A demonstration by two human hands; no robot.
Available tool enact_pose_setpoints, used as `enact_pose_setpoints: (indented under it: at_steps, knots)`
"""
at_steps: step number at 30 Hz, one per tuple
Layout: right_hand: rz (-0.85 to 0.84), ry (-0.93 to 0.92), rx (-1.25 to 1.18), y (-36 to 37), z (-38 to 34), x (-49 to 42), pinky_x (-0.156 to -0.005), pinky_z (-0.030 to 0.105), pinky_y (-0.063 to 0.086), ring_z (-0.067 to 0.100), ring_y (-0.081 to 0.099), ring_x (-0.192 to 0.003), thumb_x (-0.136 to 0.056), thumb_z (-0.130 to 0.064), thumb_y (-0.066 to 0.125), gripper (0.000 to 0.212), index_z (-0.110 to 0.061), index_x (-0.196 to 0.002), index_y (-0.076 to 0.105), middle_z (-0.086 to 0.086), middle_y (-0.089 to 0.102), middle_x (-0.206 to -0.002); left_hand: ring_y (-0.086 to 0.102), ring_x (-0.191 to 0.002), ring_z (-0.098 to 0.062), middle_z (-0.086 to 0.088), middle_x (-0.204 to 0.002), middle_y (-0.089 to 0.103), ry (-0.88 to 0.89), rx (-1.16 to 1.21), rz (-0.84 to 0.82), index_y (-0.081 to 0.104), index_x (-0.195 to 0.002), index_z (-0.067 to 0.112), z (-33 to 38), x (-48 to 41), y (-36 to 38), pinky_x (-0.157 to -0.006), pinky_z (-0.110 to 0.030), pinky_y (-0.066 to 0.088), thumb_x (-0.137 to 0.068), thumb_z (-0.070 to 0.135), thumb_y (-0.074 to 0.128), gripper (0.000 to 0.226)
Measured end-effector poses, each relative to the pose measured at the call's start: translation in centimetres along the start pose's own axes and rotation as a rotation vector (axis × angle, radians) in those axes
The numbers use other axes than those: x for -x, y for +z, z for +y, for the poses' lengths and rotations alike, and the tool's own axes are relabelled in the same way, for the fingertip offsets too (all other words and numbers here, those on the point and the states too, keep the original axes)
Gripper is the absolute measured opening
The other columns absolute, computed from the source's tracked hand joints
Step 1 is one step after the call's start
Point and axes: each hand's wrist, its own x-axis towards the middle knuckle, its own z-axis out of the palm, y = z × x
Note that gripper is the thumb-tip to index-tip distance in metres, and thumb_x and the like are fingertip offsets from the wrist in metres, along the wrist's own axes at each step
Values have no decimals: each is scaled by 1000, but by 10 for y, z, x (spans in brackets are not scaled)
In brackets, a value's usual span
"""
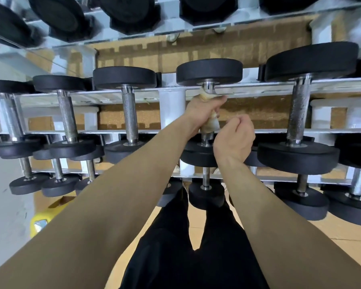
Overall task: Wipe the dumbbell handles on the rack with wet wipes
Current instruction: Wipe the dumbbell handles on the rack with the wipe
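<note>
Rack (258,88): white and tiered. Its rails carry each dumbbell by the heads, so every handle lies bare between them and I can reach it from the front.
Dumbbell (208,74): middle tier, centre, lying across both rails. I judge that this seating steadies it under rubbing.
Neighbours: the left bar (127,113) and the right bar (298,109) are knurled and carry no wipe. I cannot tell whether they are done or waiting.
Left hand (200,109): fingers and thumb are curled fully round the wrapped handle, which presses the cloth to the metal all round.
Right hand (233,138): just beside the wipe's near end, with the fingers curled. I cannot tell whether it pinches the tail or holds nothing.
Handle (208,86): between the rails, mostly hidden, with chrome showing at the far end.
Wipe (212,124): yellowish and wound round the handle. Its ends stick out past the left hand on both sides, so it is placed for a twisting rub.
</note>
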Motion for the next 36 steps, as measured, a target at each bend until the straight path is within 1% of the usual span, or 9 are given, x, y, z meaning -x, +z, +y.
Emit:
enact_pose_setpoints:
  at_steps: [4,7,10,12,16,23,28,33,36]
  knots:
    - [-4,0,8,-2,-2,1,-75,29,31,17,49,-90,-103,-20,36,25,-15,-96,59,-1,57,-102,62,-85,-27,-9,-87,64,-34,-198,69,58,-95,5,-7,18,11,-81,-36,53,-98,26,64,22]
    - [-7,11,10,-2,-3,0,-75,29,32,17,50,-90,-102,-20,36,24,-16,-93,58,-2,56,-100,49,-74,-27,-9,-77,49,-71,-183,41,43,-74,13,-21,24,18,-72,-33,49,-98,4,56,29]
    - [-14,12,15,-2,-3,0,-76,30,32,18,49,-91,-102,-20,36,24,-16,-93,57,-2,56,-99,44,-59,-13,-4,-64,46,-69,-221,-38,41,-68,15,-25,23,14,-50,-17,42,-97,5,61,37]
    - [-14,1,9,-1,-2,0,-77,30,32,19,50,-92,-102,-21,36,24,-16,-92,57,-1,57,-100,45,-48,-10,-1,-53,50,-113,-120,-63,49,-66,14,-17,22,10,-42,-20,38,-91,10,71,34]
    - [0,0,5,0,0,0,-78,31,32,20,51,-96,-102,-22,35,24,-17,-90,56,1,59,-102,53,-47,-11,2,-55,56,-232,104,-148,58,-72,16,-4,10,3,-47,-21,48,-85,25,79,26]
    - [-9,-39,-41,1,3,1,-76,32,33,20,50,-92,-97,-30,30,38,-11,-97,62,3,61,-101,45,-46,-10,6,-53,49,-57,294,-45,54,-68,18,22,-9,4,-57,-26,45,-91,21,73,30]
    - [-23,-35,-46,2,4,0,-80,38,43,24,53,-93,-99,-29,32,34,-11,-94,60,5,61,-101,65,-73,-16,-3,-80,67,65,-112,35,57,-97,13,-12,13,4,-75,-37,57,-90,46,71,36]
    - [-51,-36,-22,-4,1,1,-82,40,42,22,49,-89,-104,-30,35,29,-15,-87,54,4,58,-99,48,-71,-19,-7,-71,51,122,-578,-125,47,-75,11,-25,47,-3,-66,-42,48,-93,-1,55,23]
    - [-66,-49,-59,-10,-2,5,-77,36,36,19,46,-87,-103,-31,39,28,-13,-89,56,4,57,-99,50,-82,-23,-4,-77,51,57,-802,-126,51,-85,9,-19,65,1,-74,-31,39,-101,2,47,18]
